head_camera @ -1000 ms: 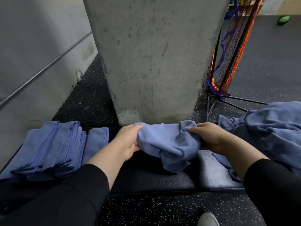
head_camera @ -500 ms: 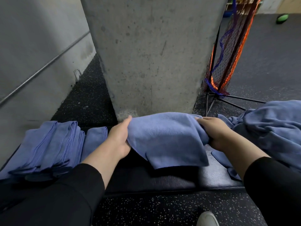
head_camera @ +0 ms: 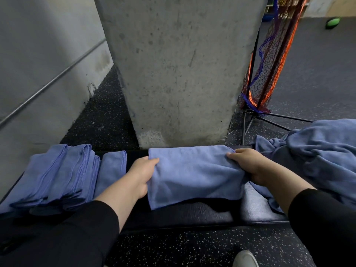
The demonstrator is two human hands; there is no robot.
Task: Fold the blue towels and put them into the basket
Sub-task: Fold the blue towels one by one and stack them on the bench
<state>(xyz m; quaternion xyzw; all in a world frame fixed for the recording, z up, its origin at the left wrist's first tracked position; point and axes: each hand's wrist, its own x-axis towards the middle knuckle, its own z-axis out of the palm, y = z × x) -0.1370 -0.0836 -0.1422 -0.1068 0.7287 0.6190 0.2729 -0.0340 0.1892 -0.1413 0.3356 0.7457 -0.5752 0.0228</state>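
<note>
Gripping blue towel (head_camera: 194,174) ends, both hands; long axis left-right.

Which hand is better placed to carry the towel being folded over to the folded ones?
Left, probably. The left hand grips the spread blue cloth towel at the edge nearest the row of folded blue towels; the right hand holds the far edge, beside the heap of unfolded blue towels.
</note>
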